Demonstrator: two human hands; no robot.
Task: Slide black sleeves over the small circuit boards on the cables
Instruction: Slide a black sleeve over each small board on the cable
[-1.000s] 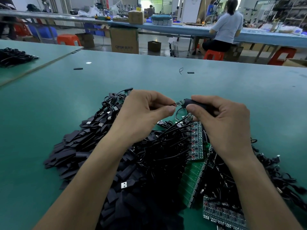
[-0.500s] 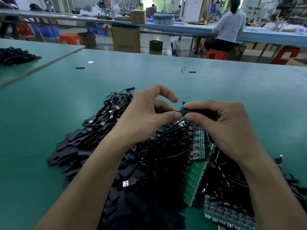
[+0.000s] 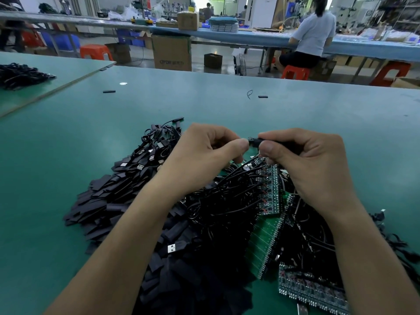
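My right hand [image 3: 304, 162] pinches a black sleeve [image 3: 255, 141] between thumb and forefinger above the pile. My left hand [image 3: 204, 155] meets it from the left, its thumb and fingers pinching the end that sticks out of the sleeve; the small circuit board is hidden inside the sleeve and fingers. Below the hands lies a heap of black cables [image 3: 222, 201] soldered to green circuit board strips [image 3: 270, 192]. Loose flat black sleeves [image 3: 100, 201] are piled to the left, with USB plugs [image 3: 171, 248] among them.
The green table [image 3: 227, 105] stretches beyond the pile, with two stray black sleeves [image 3: 109, 91] and a wire loop [image 3: 249, 94] on it. Another cable heap [image 3: 20, 75] sits far left. A seated person [image 3: 311, 39] works at a blue bench behind.
The bare green board end visible a second ago between my hands is now covered by the black sleeve. My hands have come closer together and my left forefinger has curled back down.
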